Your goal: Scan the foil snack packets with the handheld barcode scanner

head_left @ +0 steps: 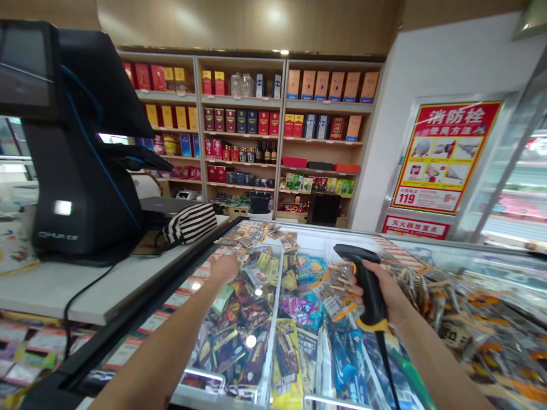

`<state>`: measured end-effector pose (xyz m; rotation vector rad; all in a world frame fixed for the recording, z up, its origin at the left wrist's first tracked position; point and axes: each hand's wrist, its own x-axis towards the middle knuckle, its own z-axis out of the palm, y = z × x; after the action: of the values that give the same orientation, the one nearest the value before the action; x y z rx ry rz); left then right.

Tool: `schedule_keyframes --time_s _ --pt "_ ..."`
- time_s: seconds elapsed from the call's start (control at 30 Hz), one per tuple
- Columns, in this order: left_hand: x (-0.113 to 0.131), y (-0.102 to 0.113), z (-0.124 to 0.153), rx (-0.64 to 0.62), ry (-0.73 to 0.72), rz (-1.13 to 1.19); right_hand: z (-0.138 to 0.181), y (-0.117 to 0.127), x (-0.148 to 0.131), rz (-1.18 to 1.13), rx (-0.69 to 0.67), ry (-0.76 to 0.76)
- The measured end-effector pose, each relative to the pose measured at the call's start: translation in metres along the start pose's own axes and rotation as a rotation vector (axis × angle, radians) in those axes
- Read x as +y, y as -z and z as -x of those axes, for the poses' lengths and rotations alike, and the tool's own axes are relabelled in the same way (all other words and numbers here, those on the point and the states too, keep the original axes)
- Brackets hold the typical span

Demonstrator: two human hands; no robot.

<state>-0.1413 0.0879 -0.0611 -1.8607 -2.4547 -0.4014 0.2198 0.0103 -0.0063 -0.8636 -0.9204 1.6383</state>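
My right hand is wrapped round the handle of a black and orange barcode scanner, its cable hanging down toward me. Small clear snack packets with orange edges lie on the freezer's glass top beside the scanner head. My left hand reaches over the far left part of the glass, right at another group of snack packets; its fingers are hidden from me. Under the glass, the chest freezer shows many wrapped ice creams in two sections.
A large heap of similar packets covers the right side. On the left counter stand a black checkout terminal and a striped pouch. Shelves of boxed goods line the back, and a red fire-hydrant sign hangs at right.
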Motion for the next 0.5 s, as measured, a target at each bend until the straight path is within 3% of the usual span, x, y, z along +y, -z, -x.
schedule_keyframes --time_s 0.27,0.5 --pt "0.0 0.011 0.015 0.015 0.264 0.033 0.012 -0.02 0.01 0.038 -0.03 -0.066" --pt "0.014 0.005 0.007 -0.001 0.342 0.16 0.022 -0.02 0.012 0.045 -0.021 -0.064"
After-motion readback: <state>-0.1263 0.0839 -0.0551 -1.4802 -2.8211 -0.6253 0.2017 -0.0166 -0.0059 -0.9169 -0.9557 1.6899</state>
